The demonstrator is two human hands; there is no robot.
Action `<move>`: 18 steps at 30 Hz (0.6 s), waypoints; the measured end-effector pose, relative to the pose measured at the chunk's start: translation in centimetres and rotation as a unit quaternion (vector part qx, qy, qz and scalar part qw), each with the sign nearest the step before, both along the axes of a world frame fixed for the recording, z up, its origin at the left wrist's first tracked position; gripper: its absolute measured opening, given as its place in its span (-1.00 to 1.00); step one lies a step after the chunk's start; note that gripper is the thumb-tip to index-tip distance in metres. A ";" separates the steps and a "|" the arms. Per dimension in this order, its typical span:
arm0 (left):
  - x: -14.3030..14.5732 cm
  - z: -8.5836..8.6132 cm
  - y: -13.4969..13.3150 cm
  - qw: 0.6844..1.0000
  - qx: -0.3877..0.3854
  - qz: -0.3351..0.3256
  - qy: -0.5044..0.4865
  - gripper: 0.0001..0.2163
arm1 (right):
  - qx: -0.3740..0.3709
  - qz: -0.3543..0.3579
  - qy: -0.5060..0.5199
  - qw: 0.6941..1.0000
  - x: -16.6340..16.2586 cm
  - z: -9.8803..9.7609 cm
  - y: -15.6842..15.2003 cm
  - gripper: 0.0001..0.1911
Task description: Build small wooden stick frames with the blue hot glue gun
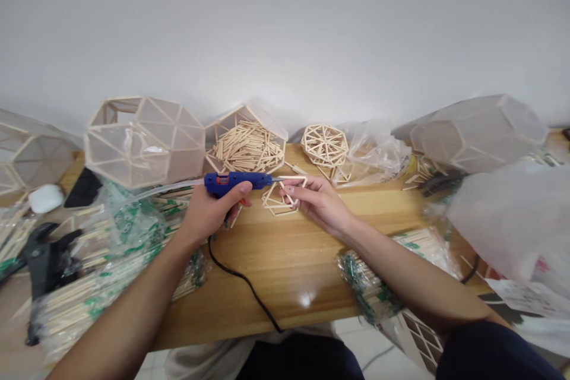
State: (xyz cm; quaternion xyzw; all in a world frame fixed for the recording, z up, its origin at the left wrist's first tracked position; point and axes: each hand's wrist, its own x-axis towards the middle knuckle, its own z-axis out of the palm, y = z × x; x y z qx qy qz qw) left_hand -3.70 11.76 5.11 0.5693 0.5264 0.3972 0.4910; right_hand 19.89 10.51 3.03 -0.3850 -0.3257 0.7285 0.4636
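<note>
My left hand is closed around the grip of a blue glue gun, its nozzle pointing right. A clear glue stick runs out of the gun's back end. My right hand pinches a small frame of wooden sticks at the nozzle tip; whether the tip touches it I cannot tell. Further joined sticks show just below, and I cannot make out whether they belong to the same frame. A black cord hangs from the gun over the table's front edge.
Behind my hands stand a panelled box of short sticks and a round stick lattice. Larger panelled shapes line the wall. Bagged sticks and black cutters lie left; another stick bag lies under my right forearm.
</note>
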 end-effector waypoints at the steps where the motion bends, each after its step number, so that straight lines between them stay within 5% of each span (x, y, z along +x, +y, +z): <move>1: 0.0 0.0 0.0 1.000 -0.001 -0.001 0.000 -0.59 | 0.000 0.000 -0.001 1.000 0.0 0.0 0.0 -0.72; 18: -0.1 -0.2 0.1 1.000 0.004 -0.005 0.007 -0.58 | 0.018 0.000 -0.029 0.999 0.0 0.0 0.0 -0.73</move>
